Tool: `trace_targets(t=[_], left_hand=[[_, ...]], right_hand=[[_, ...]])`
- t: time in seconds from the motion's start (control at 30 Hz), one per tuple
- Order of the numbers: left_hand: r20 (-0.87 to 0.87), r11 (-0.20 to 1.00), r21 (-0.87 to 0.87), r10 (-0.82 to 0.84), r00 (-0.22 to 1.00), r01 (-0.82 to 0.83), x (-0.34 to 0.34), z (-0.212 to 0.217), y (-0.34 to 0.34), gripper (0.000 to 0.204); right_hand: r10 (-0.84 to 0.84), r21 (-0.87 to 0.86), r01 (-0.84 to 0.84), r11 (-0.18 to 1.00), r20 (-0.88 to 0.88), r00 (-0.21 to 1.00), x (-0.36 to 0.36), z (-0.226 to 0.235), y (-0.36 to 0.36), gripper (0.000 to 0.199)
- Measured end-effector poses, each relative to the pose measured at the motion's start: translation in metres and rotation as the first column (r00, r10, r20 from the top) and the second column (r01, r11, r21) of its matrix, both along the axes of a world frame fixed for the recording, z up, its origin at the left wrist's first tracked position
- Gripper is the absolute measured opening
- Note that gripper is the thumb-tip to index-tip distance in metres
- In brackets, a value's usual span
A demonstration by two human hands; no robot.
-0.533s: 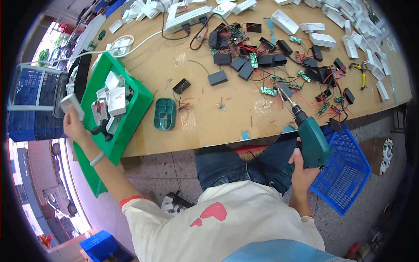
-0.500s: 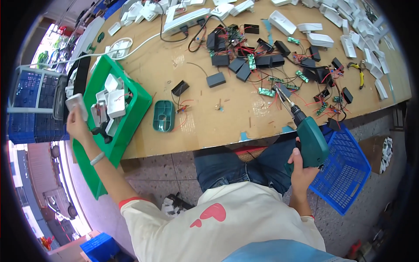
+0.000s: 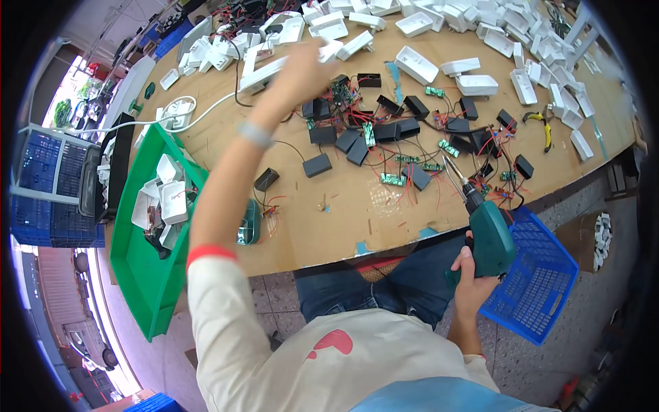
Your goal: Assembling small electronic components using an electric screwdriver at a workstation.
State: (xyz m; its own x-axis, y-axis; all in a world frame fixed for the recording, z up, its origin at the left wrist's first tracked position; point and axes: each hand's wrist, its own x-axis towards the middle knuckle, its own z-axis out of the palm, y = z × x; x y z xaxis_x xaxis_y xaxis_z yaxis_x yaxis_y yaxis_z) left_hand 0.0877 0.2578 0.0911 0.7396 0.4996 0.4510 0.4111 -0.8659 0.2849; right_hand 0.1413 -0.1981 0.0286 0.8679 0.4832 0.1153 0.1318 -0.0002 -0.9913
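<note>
Left hand [image 3: 302, 69]: blurred, stretched far across the table [image 3: 329, 226] among white casings [image 3: 415, 66]; grip cannot be told.
Right hand [image 3: 473, 271]: fingers wrapped tight around a green screwdriver [image 3: 484, 230] at the near edge.
Risk: the sleeve [image 3: 213, 275] may drag wired black boxes [image 3: 317, 165].
Risk: the bit points at circuit boards [image 3: 392, 178].
Room: green tray [image 3: 137, 275] left, blue basket [image 3: 542, 288] right; bare wood between.

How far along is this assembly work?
A few white cases lie in the green tray, which look finished. The right hand grips a green electric screwdriver; the left hand reaches among white housings. Many black modules and circuit boards remain loose.
</note>
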Motion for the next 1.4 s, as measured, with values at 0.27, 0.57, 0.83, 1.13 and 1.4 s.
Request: trace_targets(t=[0.27,0.57,0.83,1.13,1.4], left_hand=[[-0.112,0.954,0.293,0.105,0.988,-0.068,0.113,-0.068,0.012,0.013],[-0.048,0.825,0.562,-0.032,0.998,0.053,-0.129,-0.066,-0.218,0.018],[-0.134,0.905,0.404,-0.087,0.987,0.135,-0.138,-0.094,-0.233,0.035],[0.368,0.874,0.117,0.403,0.838,-0.472,-0.19,-0.042,-0.182,0.017],[-0.033,0.971,0.034,0.236,0.971,-0.235,-0.212,-0.026,-0.154,0.024]], right_hand=[[-0.137,0.02,0.136,0.99,0.083,0.987,0.013,-0.007,-0.016,0.038],[-0.076,0.036,0.074,0.997,0.044,0.996,0.02,-0.011,0.005,0.032],[0.029,0.05,-0.032,0.998,0.07,0.997,-0.012,-0.003,0.009,0.029],[0.007,0.04,-0.009,0.999,0.053,0.999,-0.019,0.003,0.003,0.033],[0.052,0.017,-0.052,0.999,0.019,0.998,-0.02,0.002,0.005,0.035]])
